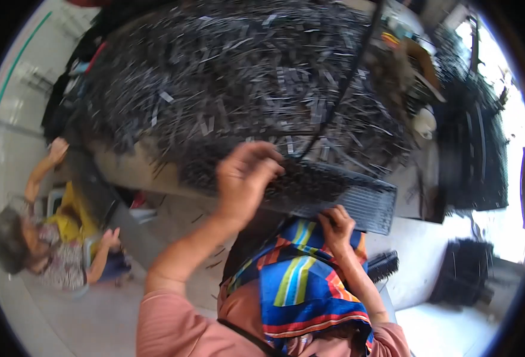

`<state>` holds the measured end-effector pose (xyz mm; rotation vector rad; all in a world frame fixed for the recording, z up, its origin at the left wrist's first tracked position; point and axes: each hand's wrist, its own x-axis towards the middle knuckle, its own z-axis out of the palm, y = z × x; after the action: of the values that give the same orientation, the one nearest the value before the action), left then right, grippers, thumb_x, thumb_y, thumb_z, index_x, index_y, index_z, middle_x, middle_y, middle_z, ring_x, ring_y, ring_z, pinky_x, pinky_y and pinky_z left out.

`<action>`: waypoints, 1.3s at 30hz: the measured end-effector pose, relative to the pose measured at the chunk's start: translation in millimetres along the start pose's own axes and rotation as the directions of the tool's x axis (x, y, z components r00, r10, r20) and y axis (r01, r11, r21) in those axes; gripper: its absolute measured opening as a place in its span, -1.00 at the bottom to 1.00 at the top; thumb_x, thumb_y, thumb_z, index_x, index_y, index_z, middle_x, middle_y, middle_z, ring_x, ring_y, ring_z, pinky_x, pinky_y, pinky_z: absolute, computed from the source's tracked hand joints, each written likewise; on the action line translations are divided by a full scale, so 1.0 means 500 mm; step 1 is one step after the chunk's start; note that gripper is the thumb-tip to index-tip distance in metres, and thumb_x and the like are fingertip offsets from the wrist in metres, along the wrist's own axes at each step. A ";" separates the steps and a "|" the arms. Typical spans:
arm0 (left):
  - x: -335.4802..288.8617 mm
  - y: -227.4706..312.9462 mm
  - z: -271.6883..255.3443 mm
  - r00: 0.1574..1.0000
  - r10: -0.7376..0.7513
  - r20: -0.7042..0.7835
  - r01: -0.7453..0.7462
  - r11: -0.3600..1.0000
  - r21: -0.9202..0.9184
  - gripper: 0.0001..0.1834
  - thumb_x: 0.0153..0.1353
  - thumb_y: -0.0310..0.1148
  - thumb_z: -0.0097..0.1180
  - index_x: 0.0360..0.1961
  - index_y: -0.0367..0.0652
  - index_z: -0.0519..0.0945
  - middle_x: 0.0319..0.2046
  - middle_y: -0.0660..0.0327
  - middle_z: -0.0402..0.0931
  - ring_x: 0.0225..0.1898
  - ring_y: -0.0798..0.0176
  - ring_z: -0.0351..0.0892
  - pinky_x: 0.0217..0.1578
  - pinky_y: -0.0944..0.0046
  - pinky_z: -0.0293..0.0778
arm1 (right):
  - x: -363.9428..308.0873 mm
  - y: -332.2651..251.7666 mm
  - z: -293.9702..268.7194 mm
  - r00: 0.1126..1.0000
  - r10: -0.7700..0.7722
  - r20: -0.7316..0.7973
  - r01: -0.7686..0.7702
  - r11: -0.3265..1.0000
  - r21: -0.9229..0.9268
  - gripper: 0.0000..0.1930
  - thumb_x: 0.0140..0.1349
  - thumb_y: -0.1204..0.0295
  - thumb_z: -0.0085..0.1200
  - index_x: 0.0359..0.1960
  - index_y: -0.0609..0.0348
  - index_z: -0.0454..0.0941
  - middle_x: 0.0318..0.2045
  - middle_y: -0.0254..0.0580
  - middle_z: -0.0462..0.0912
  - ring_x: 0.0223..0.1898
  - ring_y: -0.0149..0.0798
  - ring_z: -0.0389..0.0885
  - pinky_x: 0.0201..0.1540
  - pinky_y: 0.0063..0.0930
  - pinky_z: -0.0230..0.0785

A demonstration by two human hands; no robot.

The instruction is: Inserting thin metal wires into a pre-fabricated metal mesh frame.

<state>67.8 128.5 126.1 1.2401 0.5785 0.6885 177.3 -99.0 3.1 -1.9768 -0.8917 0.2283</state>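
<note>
A dark ribbed tray [369, 207] lies across the table's near side in front of me. Many small black pieces [310, 181] cover its left and middle part, while its right end shows bare ribs. My left hand [244, 181] is raised over the tray's left part, fingers curled with thumb and forefinger close together. Motion blurs it, and anything in its grip is too small to name. At the near edge of the tray, above my striped cloth apron [301, 279], my right hand [338, 226] is closed in a pinch. What its fingertips hold is hidden.
Thin dark strips [227, 77] are heaped over the table beyond the tray. A dark cable [352, 77] hangs down in front. Another person [51, 250] sits at left. Black stacked material [477, 149] stands at right, and a dark bristly bundle [383, 266] lies beside my right forearm.
</note>
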 end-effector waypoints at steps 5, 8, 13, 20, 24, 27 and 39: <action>0.108 0.065 -0.028 0.981 0.193 0.021 -0.194 0.968 0.159 -0.74 0.18 -0.67 0.08 -0.08 -0.31 0.56 -0.16 0.18 0.61 -0.21 0.39 0.59 -0.18 0.43 0.50 | -0.003 0.003 0.001 0.992 -0.102 0.068 0.099 0.994 0.053 -0.88 -0.02 0.58 0.26 -0.42 0.24 0.59 -0.53 -0.11 0.48 -0.53 -0.13 0.52 -0.50 -0.35 0.33; 0.106 0.082 0.028 0.940 0.341 0.029 -0.341 0.925 0.167 -0.72 0.23 -0.62 0.04 -0.01 -0.36 0.51 -0.08 0.11 0.58 -0.14 0.34 0.59 -0.19 0.39 0.50 | -0.008 0.001 -0.055 0.994 -0.110 -0.015 0.110 0.993 0.049 -0.88 -0.02 0.60 0.24 -0.42 0.25 0.58 -0.54 -0.12 0.47 -0.54 -0.15 0.51 -0.51 -0.36 0.32; 0.064 0.109 0.109 0.859 0.511 0.026 -0.511 0.859 0.036 -0.64 0.24 -0.67 -0.03 0.08 -0.36 0.41 0.01 0.02 0.52 -0.05 0.25 0.57 -0.07 0.32 0.48 | -0.013 0.047 -0.161 0.934 0.052 -0.354 -0.007 0.992 0.128 -0.91 0.08 0.66 0.20 -0.40 0.28 0.54 -0.51 -0.33 0.55 -0.51 -0.54 0.45 -0.48 -0.62 0.28; 0.113 0.100 0.143 0.874 0.486 -0.019 -0.485 0.874 0.046 -0.63 0.23 -0.65 -0.02 0.09 -0.34 0.41 0.07 0.05 0.47 0.03 0.22 0.52 -0.01 0.28 0.47 | 0.067 0.195 -0.342 0.780 0.459 -0.424 -0.332 0.879 0.341 -0.88 0.19 0.46 0.17 -0.32 0.27 0.64 -0.53 -0.36 0.60 -0.60 -0.54 0.40 -0.57 -0.64 0.21; 0.248 0.055 0.090 0.968 0.248 -0.036 -0.235 0.948 0.215 -0.69 0.22 -0.56 0.08 0.02 -0.29 0.49 -0.04 0.14 0.54 -0.07 0.31 0.55 -0.09 0.34 0.48 | 0.176 0.288 -0.341 0.752 0.577 -0.318 -0.495 0.814 0.305 -0.80 0.17 0.37 0.17 -0.29 0.26 0.64 -0.53 -0.30 0.60 -0.62 -0.47 0.44 -0.56 -0.57 0.24; 0.358 -0.026 0.109 0.995 0.042 0.088 -0.076 0.899 0.431 -0.69 0.21 -0.47 0.16 -0.01 -0.23 0.54 -0.10 0.23 0.59 -0.10 0.39 0.56 -0.13 0.39 0.47 | 0.269 0.377 -0.353 0.712 0.663 -0.231 -0.584 0.742 0.330 -0.73 0.14 0.29 0.21 -0.29 0.28 0.63 -0.52 -0.23 0.62 -0.64 -0.39 0.49 -0.59 -0.52 0.27; 0.509 -0.334 0.345 0.680 -0.311 0.664 -0.549 0.383 0.743 -0.03 -0.07 0.06 0.35 0.21 -0.45 0.31 0.12 -0.23 0.40 0.18 -0.20 0.39 0.24 0.09 0.26 | 0.491 0.441 -0.115 0.731 0.682 -0.022 -0.682 0.731 -0.025 -0.77 0.03 0.48 0.18 -0.31 0.40 0.56 -0.59 -0.05 0.62 -0.62 -0.18 0.64 -0.62 -0.32 0.47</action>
<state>389.5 176.8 -2.9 2.5268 0.0945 -0.2034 491.6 -41.9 -97.8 -2.2628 -0.1053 0.6251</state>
